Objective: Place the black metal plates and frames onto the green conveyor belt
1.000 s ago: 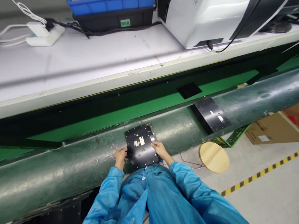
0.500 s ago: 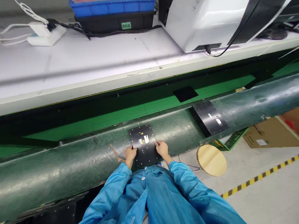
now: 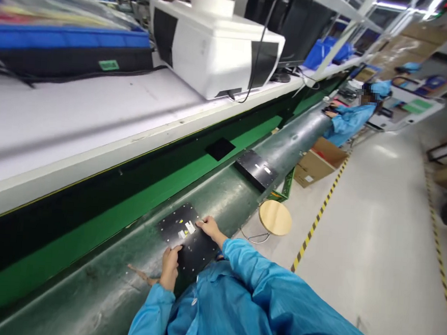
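A flat black panel [image 3: 192, 243] with white and yellow labels and screws along its edges lies on the green conveyor surface, close to my blue coat. My left hand [image 3: 170, 267] is at the panel's left side, fingers closed on its edge. My right hand [image 3: 210, 227] grips near the opposite side, thumb on top by the labels. Farther along the same surface sits a second black box [image 3: 257, 169] with two white labels, touched by neither hand.
A wooden round stool [image 3: 275, 217] stands right of the conveyor, near an open cardboard box [image 3: 315, 164]. A white machine [image 3: 216, 49] rests on the bench [image 3: 97, 108]. Another person in blue [image 3: 351, 120] works at the far end.
The view has turned right and up, bringing the other person and the aisle into sight. Both hands remain at the panel; my right hand now sits nearer its labels.
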